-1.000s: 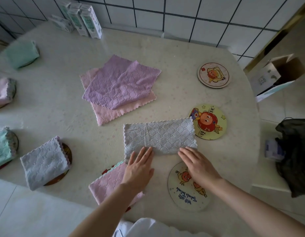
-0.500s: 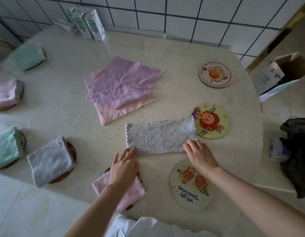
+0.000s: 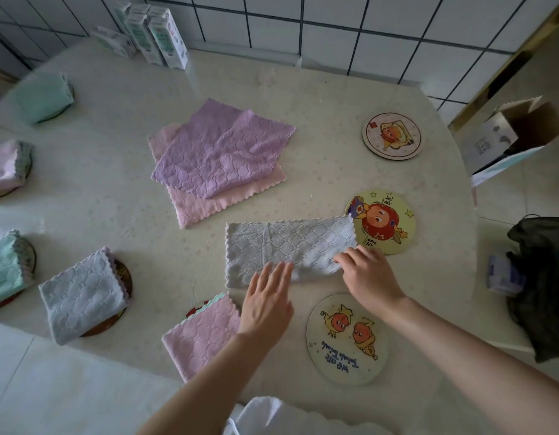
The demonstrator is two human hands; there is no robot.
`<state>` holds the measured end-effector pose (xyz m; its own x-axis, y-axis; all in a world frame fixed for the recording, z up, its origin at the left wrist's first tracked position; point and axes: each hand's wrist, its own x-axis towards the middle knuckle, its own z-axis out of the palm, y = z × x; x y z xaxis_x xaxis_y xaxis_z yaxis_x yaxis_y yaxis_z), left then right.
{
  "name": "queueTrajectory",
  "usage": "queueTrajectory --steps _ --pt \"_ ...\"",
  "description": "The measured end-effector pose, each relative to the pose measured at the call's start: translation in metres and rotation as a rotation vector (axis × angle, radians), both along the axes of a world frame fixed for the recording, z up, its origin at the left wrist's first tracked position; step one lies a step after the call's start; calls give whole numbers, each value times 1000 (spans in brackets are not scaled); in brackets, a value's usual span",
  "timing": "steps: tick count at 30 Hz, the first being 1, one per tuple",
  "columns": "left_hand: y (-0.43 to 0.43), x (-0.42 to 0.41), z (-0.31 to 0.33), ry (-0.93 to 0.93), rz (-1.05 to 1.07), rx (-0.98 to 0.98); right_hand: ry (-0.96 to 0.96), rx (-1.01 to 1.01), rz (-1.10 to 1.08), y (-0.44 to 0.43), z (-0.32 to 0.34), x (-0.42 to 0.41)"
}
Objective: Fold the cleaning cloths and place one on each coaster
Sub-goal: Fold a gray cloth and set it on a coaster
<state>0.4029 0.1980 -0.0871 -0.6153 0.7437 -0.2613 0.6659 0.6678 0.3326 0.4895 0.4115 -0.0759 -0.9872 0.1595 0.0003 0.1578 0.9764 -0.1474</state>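
R fingers (image 3: 345,258): curled, pinching near-right edge of the grey cloth (image 3: 287,244). Thumb hidden under the hand, so grip is judged from the curl.
L fingers (image 3: 276,273): straight, slightly spread, lying flat on the cloth's near edge approx. mid-length. No grasp, just pinning.
Right hand (image 3: 370,279) sits over the cloth's right end. Left hand (image 3: 265,301) is beside it, palm over bare table (image 3: 93,189).

Grey cloth: flat on table, a long strip running L–R (one fold in, by my reading). Its far-right corner overlaps the rim of the yellow coaster (image 3: 389,219). Near coaster (image 3: 347,343) lies just under the R wrist, bare. Far coaster (image 3: 391,135) is bare too.

Step in hand: 2nd fold of grey cloth, strip to square.

Progress est.: five cloths folded and sitting on coasters along L side and near edge, incl. pink folded cloth (image 3: 203,337) by the L wrist and pale blue folded cloth (image 3: 80,293). Purple cloth (image 3: 221,149) lies over pink cloth (image 3: 209,205), both unfolded, mid-table. So 3 cloths and 3 bare coasters left.

Next move needs: R end lifted and carried across to L end, with L fingers as hinge. Match scalloped edges, press crease. Then set on a bare coaster; the near one is closest.
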Motion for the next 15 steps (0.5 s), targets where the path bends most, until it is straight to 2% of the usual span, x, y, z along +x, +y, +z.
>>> queueTrajectory --steps 7,11,15 --pt "34 4 -21 -68 -1 96 167 -137 63 -23 36 8" --pt "32 -6 -33 -25 -219 239 147 -246 76 -41 43 16" --pt "16 -23 -39 19 -360 215 104 -341 89 -57 38 26"
